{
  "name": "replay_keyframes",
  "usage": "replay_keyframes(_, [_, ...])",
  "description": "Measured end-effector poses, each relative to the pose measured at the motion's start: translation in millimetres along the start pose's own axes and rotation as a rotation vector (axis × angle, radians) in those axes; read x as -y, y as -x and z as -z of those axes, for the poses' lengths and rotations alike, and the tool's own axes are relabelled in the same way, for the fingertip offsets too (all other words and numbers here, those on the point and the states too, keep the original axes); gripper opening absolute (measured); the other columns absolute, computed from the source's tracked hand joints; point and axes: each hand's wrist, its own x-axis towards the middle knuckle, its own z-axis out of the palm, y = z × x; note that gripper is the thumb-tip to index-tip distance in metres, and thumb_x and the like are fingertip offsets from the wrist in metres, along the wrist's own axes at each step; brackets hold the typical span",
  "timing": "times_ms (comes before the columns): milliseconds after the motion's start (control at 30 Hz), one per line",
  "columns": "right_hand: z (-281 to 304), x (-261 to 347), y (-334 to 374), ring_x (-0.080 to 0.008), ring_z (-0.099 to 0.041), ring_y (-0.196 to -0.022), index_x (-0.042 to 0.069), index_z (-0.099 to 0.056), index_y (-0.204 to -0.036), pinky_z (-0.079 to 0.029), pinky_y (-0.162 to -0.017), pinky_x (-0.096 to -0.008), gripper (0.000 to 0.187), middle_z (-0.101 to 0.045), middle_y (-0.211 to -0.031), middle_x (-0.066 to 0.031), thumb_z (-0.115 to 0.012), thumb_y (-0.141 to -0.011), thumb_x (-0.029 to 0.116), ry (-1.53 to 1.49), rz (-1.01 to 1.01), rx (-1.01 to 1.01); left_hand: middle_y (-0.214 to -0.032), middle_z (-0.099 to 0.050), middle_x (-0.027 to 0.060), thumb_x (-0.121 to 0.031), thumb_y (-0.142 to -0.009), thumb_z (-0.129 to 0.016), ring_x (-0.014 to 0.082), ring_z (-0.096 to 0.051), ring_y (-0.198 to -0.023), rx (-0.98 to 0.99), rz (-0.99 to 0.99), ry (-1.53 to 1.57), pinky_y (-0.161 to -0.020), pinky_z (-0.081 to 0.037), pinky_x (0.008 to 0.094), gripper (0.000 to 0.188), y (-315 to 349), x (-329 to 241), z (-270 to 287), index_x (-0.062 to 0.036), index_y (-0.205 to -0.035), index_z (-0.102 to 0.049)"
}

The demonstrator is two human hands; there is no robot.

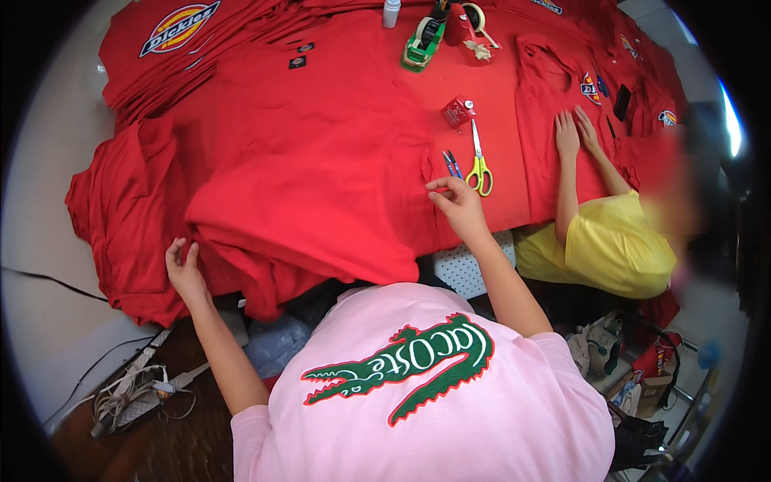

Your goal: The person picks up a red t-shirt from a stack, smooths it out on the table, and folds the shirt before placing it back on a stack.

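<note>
Two bare hands frame the near end of a large red garment (313, 193) spread in rumpled folds over the table in front of the person in the pink shirt (442, 410). At its lower left corner the left hand (188, 269) is loosely cupped, thumb and fingers apart, right beside the cloth; from where I stand I can't tell whether the fingertips touch it. The right hand (462, 207) is at the garment's right edge, fingers bent and thumb drawn close to them, though I can't make out whether cloth is caught between. Just beyond that hand lie scissors with yellow handles (479, 175) and small blue snips (453, 163), with a little red box (458, 112) past them. Farther up stand a green tape dispenser (419, 50), a red tape dispenser (464, 30) and a white bottle (391, 14). Left of the garment is a bunched red heap (128, 193), and behind that a layered red stack (132, 80). Over on the right, a co-worker in a yellow top (614, 249) rests both hands (567, 138) flat on another red piece (542, 104). Tangled cables (132, 394) lie low at left.
</note>
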Motion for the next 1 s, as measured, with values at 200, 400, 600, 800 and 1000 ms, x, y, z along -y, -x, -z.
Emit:
replay_keyframes(200, [-11,-34,17,-0.0103,-0.069,-0.090,-0.001,-0.077,-0.110,-0.054,-0.082,-0.0254,0.018,-0.076,-0.095,-0.0063,-0.075,-0.094,0.007,-0.247,-0.172,0.063,-0.107,-0.073,0.0052,0.001,-0.096,-0.070,0.0138,-0.066,-0.104,0.378,-0.017,-0.037,-0.092,-0.053,0.0298,0.010,69,-34,-74,-0.0025,-0.106,-0.072])
replay_keyframes(400, [-69,-18,33,-0.0176,-0.067,-0.083,0.001,-0.074,-0.094,-0.055,-0.078,-0.0337,0.018,-0.070,-0.088,-0.0072,-0.082,-0.087,0.016,0.064,-0.108,0.479,-0.118,-0.071,0.0146,0.001,-0.094,-0.059,0.0335,-0.069,-0.110,1.108,-0.390,-0.223,-0.100,-0.053,0.0428,0.021,154,-101,-194,-0.0020,-0.112,-0.070])
replay_keyframes(600, [-52,-15,26,-0.0195,-0.062,-0.074,0.000,-0.066,-0.085,-0.052,-0.069,-0.0352,0.016,-0.062,-0.080,-0.0101,-0.075,-0.082,0.013,0.029,0.181,0.466,-0.106,-0.064,0.0145,-0.006,-0.085,-0.068,0.0384,-0.065,-0.105,1.283,-0.667,-0.540,-0.090,-0.054,0.0487,0.021,161,-96,-229,-0.0052,-0.106,-0.066])
replay_keyframes(800, [-39,43,31,-0.0095,-0.059,-0.073,0.004,-0.069,-0.100,-0.050,-0.067,-0.0299,0.014,-0.067,-0.081,-0.0021,-0.074,-0.091,0.012,-0.349,-0.007,0.614,-0.092,-0.063,0.0149,0.004,-0.082,-0.070,0.0321,-0.067,-0.087,1.212,-0.417,-0.277,-0.077,-0.054,0.0399,0.016,141,-150,-216,0.0001,-0.096,-0.063])
replay_keyframes(1000, [-31,56,24,-0.0098,-0.067,-0.094,0.001,-0.073,-0.108,-0.055,-0.087,-0.0288,0.019,-0.074,-0.098,-0.0023,-0.073,-0.101,0.019,-0.161,0.095,0.741,-0.098,-0.067,0.0074,0.007,-0.086,-0.064,0.0162,-0.066,-0.091,1.024,-0.333,-0.065,-0.082,-0.053,0.0292,0.016,102,-177,-199,0.0026,-0.101,-0.068])
